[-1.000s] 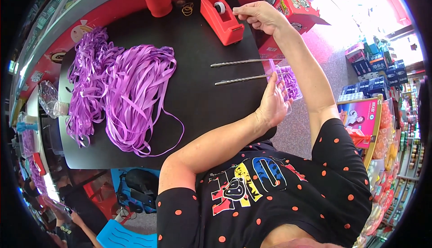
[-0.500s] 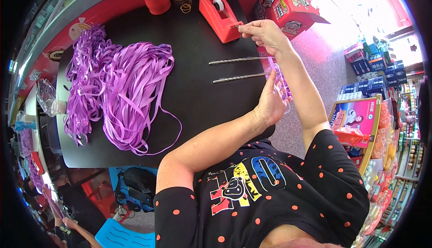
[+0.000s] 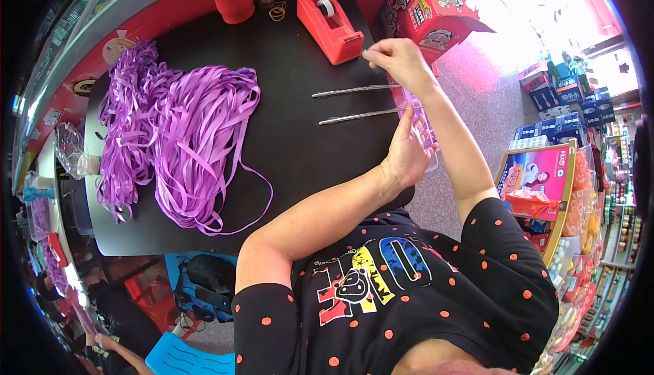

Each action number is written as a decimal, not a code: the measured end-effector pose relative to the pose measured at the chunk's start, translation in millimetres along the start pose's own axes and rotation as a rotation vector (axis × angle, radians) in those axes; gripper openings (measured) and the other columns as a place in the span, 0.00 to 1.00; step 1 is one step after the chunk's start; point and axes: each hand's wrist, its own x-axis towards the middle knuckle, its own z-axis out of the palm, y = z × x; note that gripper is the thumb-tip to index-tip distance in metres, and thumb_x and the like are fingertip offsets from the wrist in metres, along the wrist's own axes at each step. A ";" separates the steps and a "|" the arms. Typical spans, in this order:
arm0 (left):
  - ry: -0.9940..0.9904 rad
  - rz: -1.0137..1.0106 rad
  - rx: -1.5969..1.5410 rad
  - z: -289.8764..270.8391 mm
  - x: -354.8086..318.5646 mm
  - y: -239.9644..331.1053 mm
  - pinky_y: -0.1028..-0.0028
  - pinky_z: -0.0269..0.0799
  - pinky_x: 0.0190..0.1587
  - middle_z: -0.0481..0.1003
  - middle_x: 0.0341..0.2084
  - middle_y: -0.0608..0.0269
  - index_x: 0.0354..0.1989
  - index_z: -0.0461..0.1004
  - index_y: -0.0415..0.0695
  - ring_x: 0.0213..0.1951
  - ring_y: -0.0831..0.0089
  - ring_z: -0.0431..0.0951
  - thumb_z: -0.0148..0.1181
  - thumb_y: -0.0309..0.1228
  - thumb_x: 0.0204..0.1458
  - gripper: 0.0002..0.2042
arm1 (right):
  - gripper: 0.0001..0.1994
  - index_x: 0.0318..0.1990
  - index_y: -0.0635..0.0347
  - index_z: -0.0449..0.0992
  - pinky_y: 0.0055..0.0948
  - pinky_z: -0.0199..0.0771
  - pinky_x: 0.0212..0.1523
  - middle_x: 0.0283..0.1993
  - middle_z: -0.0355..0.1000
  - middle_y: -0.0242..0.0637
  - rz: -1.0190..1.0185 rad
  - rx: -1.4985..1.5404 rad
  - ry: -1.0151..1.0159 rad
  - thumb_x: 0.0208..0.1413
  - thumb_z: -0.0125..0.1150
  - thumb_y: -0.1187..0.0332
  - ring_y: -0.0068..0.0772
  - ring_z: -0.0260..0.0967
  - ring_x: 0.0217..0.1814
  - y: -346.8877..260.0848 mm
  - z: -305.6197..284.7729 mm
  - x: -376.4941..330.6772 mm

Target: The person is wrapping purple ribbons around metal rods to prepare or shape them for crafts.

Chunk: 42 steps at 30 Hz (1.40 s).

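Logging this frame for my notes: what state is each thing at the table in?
Left hand: holds a clear packet with purple inside.
Right hand: pinched, raised near the red tape dispenser.
Two metal rods: lying flat, parallel.
Purple ribbon: loose heap.
Red box: flap open.

Black table (image 3: 286, 96) bears purple ribbons (image 3: 177, 143), red tape dispenser (image 3: 329, 17), seemingly two metal rods (image 3: 354, 102).

Ribbon heap (image 3: 180, 147): purple. Tape dispenser (image 3: 330, 17): red. Bench (image 3: 293, 136): black. Two rods (image 3: 354, 102): silver, spiral-patterned. Shirt (image 3: 436, 293): black, orange-dotted.
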 end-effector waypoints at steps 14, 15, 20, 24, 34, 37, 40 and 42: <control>0.141 -0.061 0.066 -5.1 0.6 -3.0 0.67 0.62 0.47 0.62 0.45 0.67 0.55 0.53 0.61 0.45 0.72 0.61 0.58 0.34 0.54 0.24 | 0.11 0.41 0.66 0.79 0.21 0.70 0.38 0.33 0.76 0.31 0.212 0.199 -0.093 0.53 0.61 0.69 0.17 0.70 0.35 40.4 -67.4 -135.0; 0.143 -0.075 0.070 -5.9 0.8 -3.2 0.67 0.62 0.47 0.62 0.45 0.67 0.55 0.53 0.61 0.45 0.72 0.61 0.58 0.34 0.54 0.24 | 0.11 0.41 0.66 0.79 0.21 0.70 0.37 0.32 0.76 0.31 0.194 0.184 -0.094 0.53 0.61 0.69 0.17 0.70 0.34 37.2 -67.5 -138.1; 0.132 -0.034 0.138 -6.7 3.3 -5.3 0.66 0.61 0.48 0.63 0.46 0.66 0.57 0.51 0.60 0.43 0.72 0.64 0.57 0.30 0.55 0.25 | 0.11 0.41 0.66 0.79 0.23 0.71 0.38 0.33 0.77 0.35 0.220 0.158 -0.082 0.52 0.60 0.70 0.20 0.72 0.35 38.8 -64.1 -143.5; 0.138 0.013 0.192 -2.2 1.7 -3.8 0.64 0.59 0.51 0.64 0.50 0.65 0.58 0.51 0.56 0.49 0.71 0.65 0.56 0.28 0.55 0.26 | 0.12 0.42 0.65 0.78 0.25 0.72 0.40 0.35 0.78 0.42 0.243 0.001 -0.068 0.52 0.59 0.69 0.26 0.74 0.36 24.8 -62.7 -147.2; 0.173 0.033 0.240 -6.3 3.3 -7.0 0.67 0.62 0.46 0.66 0.48 0.66 0.58 0.51 0.56 0.46 0.73 0.68 0.51 0.24 0.56 0.24 | 0.15 0.47 0.59 0.77 0.24 0.69 0.35 0.35 0.75 0.35 0.053 -0.197 0.023 0.52 0.61 0.66 0.20 0.70 0.34 32.8 -65.0 -158.4; 0.197 0.023 0.241 -5.7 4.2 -7.8 0.67 0.63 0.45 0.66 0.47 0.66 0.57 0.51 0.56 0.45 0.74 0.68 0.50 0.23 0.56 0.23 | 0.15 0.47 0.61 0.77 0.25 0.70 0.42 0.39 0.76 0.36 0.138 0.040 0.103 0.53 0.61 0.64 0.26 0.72 0.40 50.2 -59.3 -165.7; 0.215 0.027 0.244 -1.8 3.2 -8.1 0.67 0.63 0.45 0.66 0.46 0.66 0.57 0.52 0.56 0.43 0.74 0.67 0.50 0.23 0.57 0.22 | 0.13 0.43 0.62 0.78 0.23 0.69 0.40 0.36 0.75 0.31 0.285 0.335 0.021 0.54 0.61 0.65 0.21 0.70 0.38 59.7 -50.5 -172.1; 0.196 0.039 0.241 -2.0 3.4 -8.6 0.67 0.62 0.45 0.66 0.44 0.67 0.57 0.52 0.57 0.41 0.74 0.67 0.50 0.23 0.57 0.23 | 0.10 0.39 0.64 0.77 0.20 0.68 0.39 0.34 0.74 0.29 0.309 0.312 0.052 0.53 0.62 0.67 0.17 0.67 0.37 62.3 -48.7 -173.3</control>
